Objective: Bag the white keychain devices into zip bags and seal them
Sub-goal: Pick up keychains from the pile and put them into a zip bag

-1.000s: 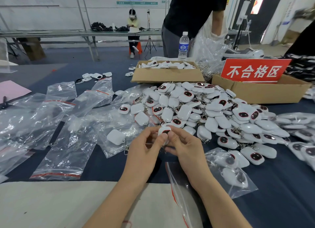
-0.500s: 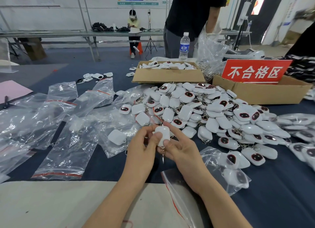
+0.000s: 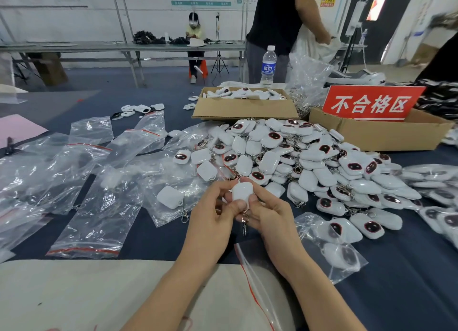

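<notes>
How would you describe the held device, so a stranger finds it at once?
Find the pile of white devices mid-table. In front of it, the left hand and right hand pinch one device. Only it is off the table, plain back showing, clasp dangling.

Blue table [image 3: 396, 293], heaped keychain devices [image 3: 297, 157], zip bags [image 3: 99, 207], boxes [image 3: 245, 110], possibly cloth [image 3: 74, 293]

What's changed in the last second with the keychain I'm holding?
The keychain device was flipped: its dark face showed before, now the plain white back shows, clasp dangling below. The left hand and right hand kept pinching it. The pile and zip bags stayed put.
</notes>
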Demonstrator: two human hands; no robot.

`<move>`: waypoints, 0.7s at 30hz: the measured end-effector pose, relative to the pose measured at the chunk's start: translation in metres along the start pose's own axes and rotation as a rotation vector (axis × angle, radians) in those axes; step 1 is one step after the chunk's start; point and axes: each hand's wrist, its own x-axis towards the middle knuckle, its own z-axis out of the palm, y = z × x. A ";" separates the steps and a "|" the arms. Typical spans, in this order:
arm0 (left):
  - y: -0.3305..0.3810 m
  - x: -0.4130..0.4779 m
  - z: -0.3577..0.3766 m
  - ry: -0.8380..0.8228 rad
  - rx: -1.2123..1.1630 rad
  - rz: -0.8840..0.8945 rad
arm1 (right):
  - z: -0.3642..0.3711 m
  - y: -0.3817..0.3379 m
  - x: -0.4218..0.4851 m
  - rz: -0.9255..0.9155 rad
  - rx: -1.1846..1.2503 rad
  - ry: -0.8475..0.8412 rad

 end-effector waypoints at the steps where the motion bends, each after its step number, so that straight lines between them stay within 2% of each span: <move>1: 0.000 0.000 -0.001 0.007 -0.012 -0.002 | 0.000 -0.001 0.000 0.003 0.007 -0.004; 6: 0.002 0.000 -0.002 0.076 -0.006 0.039 | 0.000 -0.003 -0.001 0.026 0.021 -0.005; 15: -0.003 0.004 -0.002 0.083 -0.012 0.028 | 0.000 -0.003 0.000 0.041 0.032 -0.010; 21: -0.001 0.002 0.000 -0.031 -0.051 -0.003 | -0.004 0.004 0.004 0.020 0.061 0.041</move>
